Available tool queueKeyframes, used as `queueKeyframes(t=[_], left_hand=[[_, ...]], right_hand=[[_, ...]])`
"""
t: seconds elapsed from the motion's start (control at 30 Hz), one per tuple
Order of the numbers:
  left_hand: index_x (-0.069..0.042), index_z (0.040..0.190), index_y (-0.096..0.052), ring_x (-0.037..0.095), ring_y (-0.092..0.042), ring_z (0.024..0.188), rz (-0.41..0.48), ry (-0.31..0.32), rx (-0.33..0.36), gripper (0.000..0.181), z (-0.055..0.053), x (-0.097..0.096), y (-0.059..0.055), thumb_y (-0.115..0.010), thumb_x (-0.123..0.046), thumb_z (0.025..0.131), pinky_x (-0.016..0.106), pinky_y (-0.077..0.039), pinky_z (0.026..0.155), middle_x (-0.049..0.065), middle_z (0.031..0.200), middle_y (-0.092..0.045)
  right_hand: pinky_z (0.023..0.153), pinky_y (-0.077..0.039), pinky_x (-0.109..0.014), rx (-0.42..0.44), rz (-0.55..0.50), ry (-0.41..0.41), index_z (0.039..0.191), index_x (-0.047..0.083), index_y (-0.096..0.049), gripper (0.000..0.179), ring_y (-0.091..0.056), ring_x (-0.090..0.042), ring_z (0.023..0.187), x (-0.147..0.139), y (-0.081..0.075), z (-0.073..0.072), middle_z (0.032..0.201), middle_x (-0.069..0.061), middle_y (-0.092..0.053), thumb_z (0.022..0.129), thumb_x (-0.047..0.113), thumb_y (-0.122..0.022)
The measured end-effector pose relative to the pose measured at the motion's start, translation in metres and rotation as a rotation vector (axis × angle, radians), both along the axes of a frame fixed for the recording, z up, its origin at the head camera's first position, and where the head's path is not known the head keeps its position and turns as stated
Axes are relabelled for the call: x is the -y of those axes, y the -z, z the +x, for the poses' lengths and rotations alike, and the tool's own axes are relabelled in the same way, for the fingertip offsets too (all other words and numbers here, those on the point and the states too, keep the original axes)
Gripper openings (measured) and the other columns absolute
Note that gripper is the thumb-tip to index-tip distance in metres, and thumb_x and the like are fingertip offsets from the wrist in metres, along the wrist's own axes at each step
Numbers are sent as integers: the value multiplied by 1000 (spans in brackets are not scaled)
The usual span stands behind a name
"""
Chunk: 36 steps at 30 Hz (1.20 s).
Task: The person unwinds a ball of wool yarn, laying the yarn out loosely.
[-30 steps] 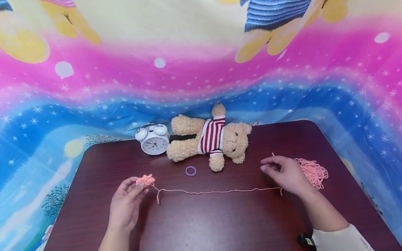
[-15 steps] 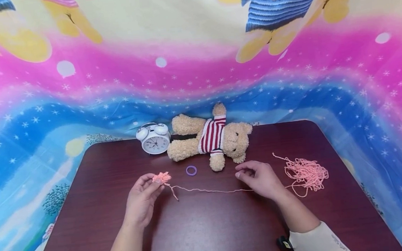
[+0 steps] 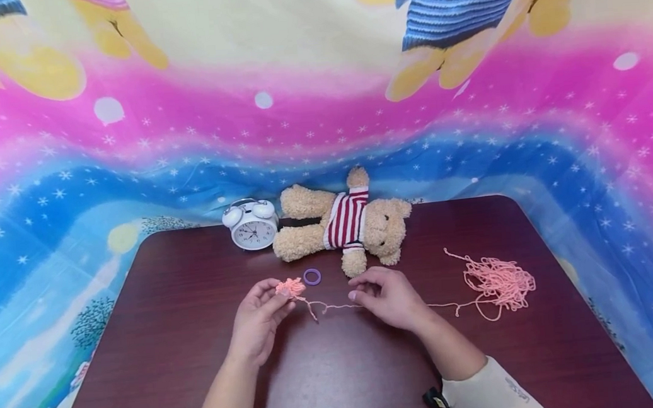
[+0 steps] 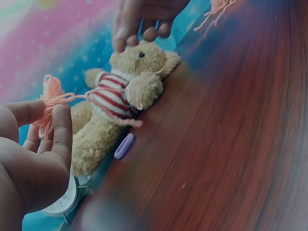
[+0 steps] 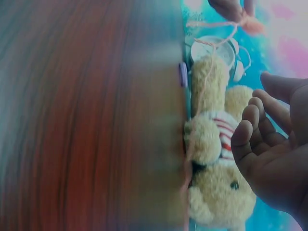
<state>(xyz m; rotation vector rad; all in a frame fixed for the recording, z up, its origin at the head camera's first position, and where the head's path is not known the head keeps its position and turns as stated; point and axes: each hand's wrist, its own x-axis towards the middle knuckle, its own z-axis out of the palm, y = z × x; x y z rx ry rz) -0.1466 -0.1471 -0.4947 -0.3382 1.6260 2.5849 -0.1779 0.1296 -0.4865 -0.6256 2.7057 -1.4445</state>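
Observation:
My left hand (image 3: 255, 326) pinches a small wound bundle of peach yarn (image 3: 290, 287) between thumb and fingers, held up over the table. In the left wrist view the yarn bundle (image 4: 52, 98) shows its loops and a wrapped middle. A yarn tail hangs from it, and a single strand (image 3: 342, 306) runs right, passing behind my right hand (image 3: 392, 297) to a loose yarn pile (image 3: 499, 283). That right hand hovers near the teddy bear's arm, its fingers loosely bent. Nothing shows between its fingers (image 5: 243, 137) in the right wrist view.
A teddy bear (image 3: 347, 221) in a striped shirt lies on its back along the table's far side. Left of it stands a white alarm clock (image 3: 253, 229). A purple ring (image 3: 312, 277) lies just beyond my left hand on the dark wooden table (image 3: 171, 341). A printed cloth (image 3: 321, 128) hangs behind.
My left hand has moved right with the yarn bundle. My right hand has moved left, away from the loose pile, which now shows uncovered. The two hands are closer together.

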Motion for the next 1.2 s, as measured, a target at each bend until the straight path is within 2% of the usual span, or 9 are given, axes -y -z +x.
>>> queueKeyframes(t=[0.33,0.7,0.97,1.2], left_hand=[[1,119,-52,16,-69,83,33,46,1,29,0,-22,-2,-66,7,94,29,-61,81,7,97,-67],[5,120,-51,18,-68,88,54,73,-7,31,1,-34,-3,-66,8,93,30,-61,84,10,103,-66],[-2,115,-54,17,-70,91,43,41,2,25,1,-26,-3,-66,6,95,30,-61,85,8,103,-68],[0,118,-53,16,-70,90,14,7,9,25,1,-10,-1,-65,6,97,33,-61,86,6,101,-67]], right_hand=[[66,-54,-24,-64,26,-75,108,16,-79,22,-59,-5,74,29,1,5,95,8,-67,88,20,-84],[64,-54,-23,-54,-2,-106,97,17,-80,10,-60,-4,73,43,3,7,89,12,-65,88,16,-84],[63,-52,-23,-88,-6,-104,94,16,-80,5,-60,-2,70,37,3,7,84,14,-65,92,21,-81],[68,-53,-23,-91,21,-75,94,18,-80,5,-61,0,73,23,3,4,86,15,-65,92,23,-80]])
